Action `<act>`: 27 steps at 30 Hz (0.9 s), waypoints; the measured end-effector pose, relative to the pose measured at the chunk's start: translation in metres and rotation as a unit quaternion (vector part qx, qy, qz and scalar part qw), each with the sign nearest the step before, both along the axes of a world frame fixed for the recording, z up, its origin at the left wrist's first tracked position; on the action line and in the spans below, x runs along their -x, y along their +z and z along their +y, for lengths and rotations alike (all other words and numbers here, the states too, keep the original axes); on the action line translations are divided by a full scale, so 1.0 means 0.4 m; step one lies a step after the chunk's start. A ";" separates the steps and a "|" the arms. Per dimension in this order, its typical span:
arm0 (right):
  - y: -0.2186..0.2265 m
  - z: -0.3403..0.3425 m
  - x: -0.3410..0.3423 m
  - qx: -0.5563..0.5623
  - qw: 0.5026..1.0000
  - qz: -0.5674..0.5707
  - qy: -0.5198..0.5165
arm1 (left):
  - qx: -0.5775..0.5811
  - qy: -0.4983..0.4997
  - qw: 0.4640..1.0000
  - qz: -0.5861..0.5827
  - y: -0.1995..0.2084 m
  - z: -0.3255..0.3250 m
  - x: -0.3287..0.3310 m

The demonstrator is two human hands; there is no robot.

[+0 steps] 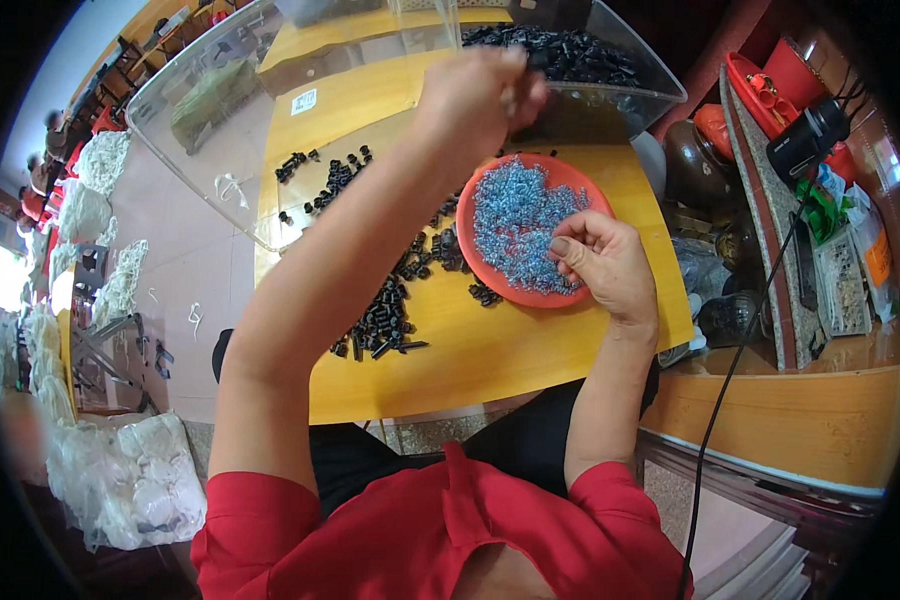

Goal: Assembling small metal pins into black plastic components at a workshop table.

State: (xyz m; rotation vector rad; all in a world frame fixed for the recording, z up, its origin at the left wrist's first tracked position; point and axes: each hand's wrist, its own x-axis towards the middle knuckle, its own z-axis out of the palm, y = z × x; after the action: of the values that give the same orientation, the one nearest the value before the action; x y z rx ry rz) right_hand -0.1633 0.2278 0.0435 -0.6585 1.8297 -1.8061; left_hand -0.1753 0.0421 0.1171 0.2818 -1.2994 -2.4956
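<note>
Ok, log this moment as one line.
left hand: at bin, grip blurred | right hand: pinched over plate, hold unclear | plate: blue bits | table: black parts

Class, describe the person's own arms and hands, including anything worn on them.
Short, plain red fabric sleeves leave both forearms bare. The bare left hand and bare right hand wear no gloves, and no watch or bracelet shows. The left hand is blurred, hiding finer details.
</note>
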 end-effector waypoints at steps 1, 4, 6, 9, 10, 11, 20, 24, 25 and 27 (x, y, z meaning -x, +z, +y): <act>0.000 0.001 0.001 0.005 1.000 0.002 -0.002 | 0.003 -0.012 1.000 -0.002 0.016 -0.018 0.049; -0.006 0.009 0.006 0.000 1.000 0.013 -0.004 | 0.013 -0.032 0.999 -0.036 0.054 -0.058 0.119; -0.011 0.019 0.013 -0.003 1.000 0.011 -0.008 | 0.094 -0.021 0.995 -0.039 0.055 -0.063 0.103; -0.025 0.025 0.025 -0.017 0.999 0.020 -0.022 | 0.358 0.005 0.933 0.035 -0.008 -0.091 0.010; -0.027 0.017 0.026 -0.028 0.999 0.034 -0.022 | 0.373 -0.012 0.927 0.012 -0.027 -0.111 -0.024; -0.028 0.011 0.025 -0.026 0.999 0.033 -0.021 | 0.386 -0.032 0.922 -0.010 -0.057 -0.135 -0.044; -0.039 -0.027 0.005 -0.108 0.983 0.147 -0.010 | 0.770 -0.117 0.627 0.001 -0.247 -0.242 -0.069; -0.034 -0.041 -0.004 -0.127 0.981 0.149 -0.005 | 0.818 -0.109 0.565 -0.009 -0.272 -0.231 -0.059; -0.030 -0.043 -0.007 -0.129 0.980 0.149 0.000 | 0.812 -0.118 0.572 -0.014 -0.272 -0.235 -0.060; -0.025 -0.045 -0.008 -0.141 0.978 0.157 -0.001 | 0.805 -0.127 0.579 -0.020 -0.272 -0.247 -0.068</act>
State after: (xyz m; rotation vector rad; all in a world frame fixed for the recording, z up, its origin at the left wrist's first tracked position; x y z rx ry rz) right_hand -0.1599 0.2097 0.0334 -0.8667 2.2375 -1.4637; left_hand -0.1482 -0.0568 0.0082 -0.3318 -2.9845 -0.4778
